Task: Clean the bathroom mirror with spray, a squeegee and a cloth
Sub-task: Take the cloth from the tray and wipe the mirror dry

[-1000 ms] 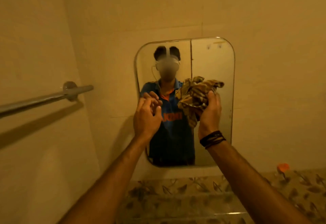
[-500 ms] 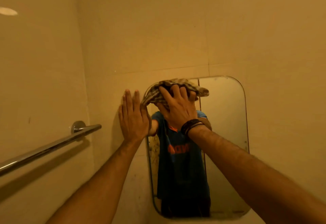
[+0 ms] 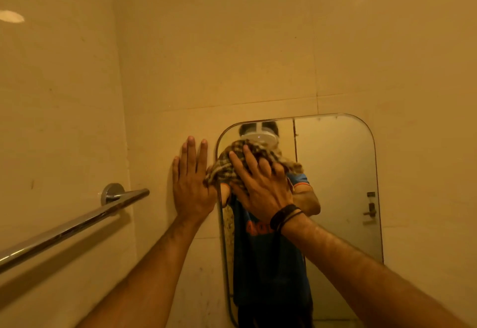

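Note:
A rounded wall mirror [image 3: 335, 185] hangs on the beige tiled wall ahead. My right hand [image 3: 260, 188], with dark bands on its wrist, presses a brown checked cloth [image 3: 224, 167] flat against the mirror's upper left part. My left hand [image 3: 192, 185] lies flat on the wall tile just left of the mirror's edge, fingers straight and pointing up, holding nothing. The cloth's left end touches that hand. The mirror reflects a person in a blue shirt. No spray bottle or squeegee is in view.
A chrome towel bar [image 3: 77, 224] juts out from the left wall at about hand height. The wall corner runs up just left of my left hand. A door latch [image 3: 370, 209] shows as a reflection on the mirror's right side.
The cloth went from being held bunched in front of the mirror to pressed on its upper left, then slid a little down. My left hand opened and went flat on the wall.

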Tool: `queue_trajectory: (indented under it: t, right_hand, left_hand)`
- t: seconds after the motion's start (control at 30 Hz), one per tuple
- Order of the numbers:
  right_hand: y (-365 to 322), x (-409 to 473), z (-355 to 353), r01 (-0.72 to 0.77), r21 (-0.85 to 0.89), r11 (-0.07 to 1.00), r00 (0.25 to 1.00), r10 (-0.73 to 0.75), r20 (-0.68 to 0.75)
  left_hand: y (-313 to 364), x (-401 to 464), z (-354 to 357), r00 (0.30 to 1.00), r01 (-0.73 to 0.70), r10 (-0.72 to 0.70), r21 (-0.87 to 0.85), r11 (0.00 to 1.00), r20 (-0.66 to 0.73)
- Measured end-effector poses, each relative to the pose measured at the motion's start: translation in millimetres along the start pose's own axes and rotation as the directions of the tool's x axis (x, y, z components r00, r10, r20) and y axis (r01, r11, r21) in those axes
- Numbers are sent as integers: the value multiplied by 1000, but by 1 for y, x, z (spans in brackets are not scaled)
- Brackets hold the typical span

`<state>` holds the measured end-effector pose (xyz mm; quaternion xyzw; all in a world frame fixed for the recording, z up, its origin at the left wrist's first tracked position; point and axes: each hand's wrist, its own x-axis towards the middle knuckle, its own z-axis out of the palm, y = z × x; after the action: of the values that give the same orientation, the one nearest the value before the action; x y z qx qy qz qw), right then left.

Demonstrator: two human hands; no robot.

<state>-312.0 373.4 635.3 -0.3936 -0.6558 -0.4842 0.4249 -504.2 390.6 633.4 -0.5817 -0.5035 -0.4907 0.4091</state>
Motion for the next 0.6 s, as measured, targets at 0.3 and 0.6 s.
queue_trajectory:
  t: [0.3,0.6]
  right_hand:
    - [18,46,-4,308,43,950,943,-311,115]
    - [35,38,-2,-186,127,974,982,186,12]
  left_hand:
    - [2,0,-3,999,-19,18,-34,999,-26]
    - [0,0,7,998,21,-19,27,999,-68]
